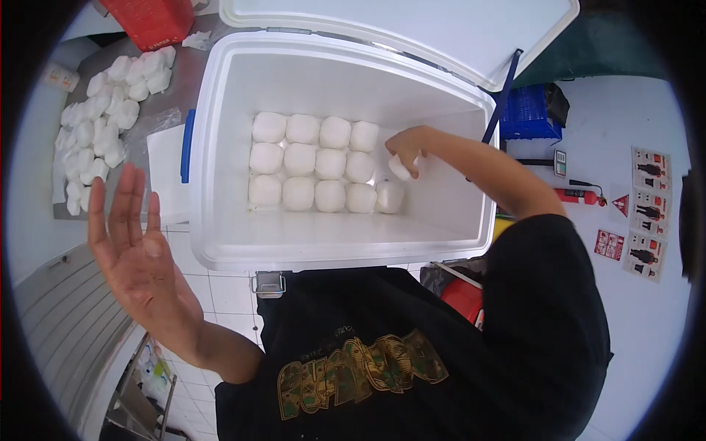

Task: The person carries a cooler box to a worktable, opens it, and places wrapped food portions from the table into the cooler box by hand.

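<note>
My right hand point(407, 145) reaches down inside a white cooler box point(220, 239) and grips a white rounded pack point(401, 169) near the right end of the rows. Beside it on the cooler floor sit several matching white packs point(300, 159) in three rows, their tops rounded and squarish. The nearest row ends with one pack point(390, 197) just below my right hand. My left hand point(143, 257) is raised outside the cooler on the left, palm showing, fingers stretched out and holding nothing. What the packs contain cannot be made out.
The cooler's lid point(412, 22) stands open at the back, with a dark blue strap point(503, 95) at its right. More white packs point(103, 110) are heaped on a metal table point(193, 70) at left, near a red container point(153, 22). A blue crate point(526, 114) is at right.
</note>
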`<state>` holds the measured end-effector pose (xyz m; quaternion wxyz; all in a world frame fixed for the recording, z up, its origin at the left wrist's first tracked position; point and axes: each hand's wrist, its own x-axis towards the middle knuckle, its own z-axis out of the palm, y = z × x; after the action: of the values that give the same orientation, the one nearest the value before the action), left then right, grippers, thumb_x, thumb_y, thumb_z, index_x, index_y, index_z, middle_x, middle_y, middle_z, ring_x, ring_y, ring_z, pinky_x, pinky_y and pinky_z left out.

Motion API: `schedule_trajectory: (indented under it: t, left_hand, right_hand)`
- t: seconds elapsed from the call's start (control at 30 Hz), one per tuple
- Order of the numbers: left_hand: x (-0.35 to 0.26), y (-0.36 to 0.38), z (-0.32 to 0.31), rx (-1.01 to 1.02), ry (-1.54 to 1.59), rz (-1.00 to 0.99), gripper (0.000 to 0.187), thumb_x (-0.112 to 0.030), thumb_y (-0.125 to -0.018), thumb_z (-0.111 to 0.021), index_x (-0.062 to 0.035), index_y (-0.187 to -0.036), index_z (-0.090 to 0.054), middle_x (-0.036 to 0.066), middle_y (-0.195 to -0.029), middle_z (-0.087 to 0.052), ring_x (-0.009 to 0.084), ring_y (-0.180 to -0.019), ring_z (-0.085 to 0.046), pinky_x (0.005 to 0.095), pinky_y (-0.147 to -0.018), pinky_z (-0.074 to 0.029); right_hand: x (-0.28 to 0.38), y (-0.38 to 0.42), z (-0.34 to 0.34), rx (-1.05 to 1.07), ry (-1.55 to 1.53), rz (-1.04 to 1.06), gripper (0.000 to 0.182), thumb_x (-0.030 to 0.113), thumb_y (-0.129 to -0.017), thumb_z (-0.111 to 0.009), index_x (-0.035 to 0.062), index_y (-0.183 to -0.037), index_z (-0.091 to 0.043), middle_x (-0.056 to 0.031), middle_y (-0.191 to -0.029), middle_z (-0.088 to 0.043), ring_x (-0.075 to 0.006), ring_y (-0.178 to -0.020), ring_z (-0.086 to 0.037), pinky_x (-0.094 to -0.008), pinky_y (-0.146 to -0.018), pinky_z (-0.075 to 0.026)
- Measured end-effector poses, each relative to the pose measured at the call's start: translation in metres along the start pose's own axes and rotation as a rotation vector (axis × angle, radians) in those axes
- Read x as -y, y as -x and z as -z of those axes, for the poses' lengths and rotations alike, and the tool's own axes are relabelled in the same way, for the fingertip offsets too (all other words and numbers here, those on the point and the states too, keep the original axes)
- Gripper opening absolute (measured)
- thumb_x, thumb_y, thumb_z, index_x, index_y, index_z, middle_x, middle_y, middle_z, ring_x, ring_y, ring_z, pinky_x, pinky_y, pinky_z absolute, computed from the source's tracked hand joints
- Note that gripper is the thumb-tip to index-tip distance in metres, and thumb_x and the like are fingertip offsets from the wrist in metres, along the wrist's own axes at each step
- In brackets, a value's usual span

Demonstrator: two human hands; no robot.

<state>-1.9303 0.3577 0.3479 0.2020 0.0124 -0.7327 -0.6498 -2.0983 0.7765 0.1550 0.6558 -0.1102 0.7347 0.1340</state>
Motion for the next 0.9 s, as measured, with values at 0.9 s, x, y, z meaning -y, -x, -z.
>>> schedule_trajectory:
  t: [0.9]
  left_hand:
    - [0.375, -0.347, 0.234, 0.098, -1.486, -0.048, 0.061, -0.013, -0.082, -0.074, -0.0193, -0.139, -0.053, 0.009, -0.138, -0.053, 0.0306, -0.131, -0.045, 0.0518, -0.1, -0.04]
  right_hand:
    - [0.115, 0.075, -0.009, -0.862, -0.786, 0.06, 0.063, 0.008, -0.083, -0.081, 0.0075, -0.136, -0.046, -0.0128, -0.102, -0.067, -0.0239, -0.102, -0.066, -0.0376, -0.092, -0.053]
